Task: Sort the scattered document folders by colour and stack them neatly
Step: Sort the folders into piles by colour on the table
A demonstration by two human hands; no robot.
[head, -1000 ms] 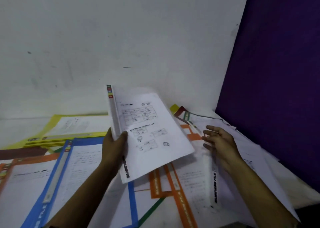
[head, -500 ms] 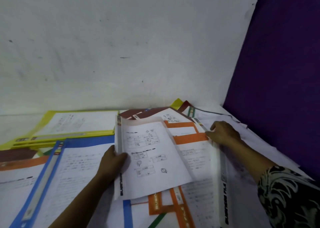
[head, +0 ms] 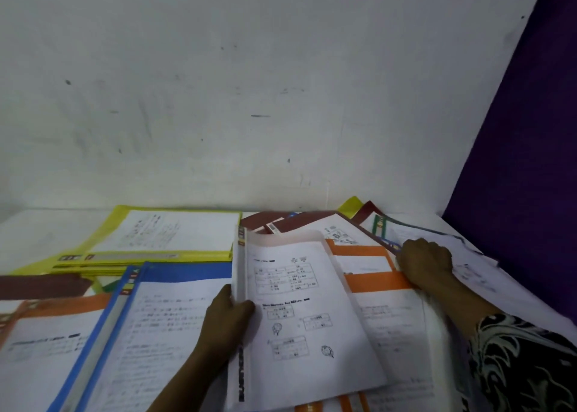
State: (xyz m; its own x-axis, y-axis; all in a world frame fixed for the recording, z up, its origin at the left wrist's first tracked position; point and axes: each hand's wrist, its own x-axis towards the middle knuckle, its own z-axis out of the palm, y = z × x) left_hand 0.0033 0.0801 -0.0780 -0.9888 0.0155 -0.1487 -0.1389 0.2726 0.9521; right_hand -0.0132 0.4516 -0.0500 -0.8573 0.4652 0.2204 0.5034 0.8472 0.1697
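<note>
My left hand (head: 229, 316) grips the spine edge of a white clear-cover folder (head: 306, 314), held low over the pile with its printed page facing up. My right hand (head: 426, 263) is curled on the top edge of another white folder (head: 406, 333) lying over orange folders (head: 371, 264). A blue folder (head: 162, 318) lies at the left of my left hand. Behind it sits a neat stack of yellow folders (head: 150, 239). Brown folders (head: 296, 224) and a green-edged folder (head: 382, 224) stick out at the back.
A white wall (head: 249, 99) rises right behind the table and a purple panel (head: 530, 161) closes off the right side. More orange (head: 46, 308) and brown (head: 40, 285) folders lie at the far left. Loose white sheets (head: 487, 274) spread along the right edge.
My left hand has lowered the white folder from a raised, tilted pose down onto the pile. My right hand has moved back and curled onto the top edge of the other white folder.
</note>
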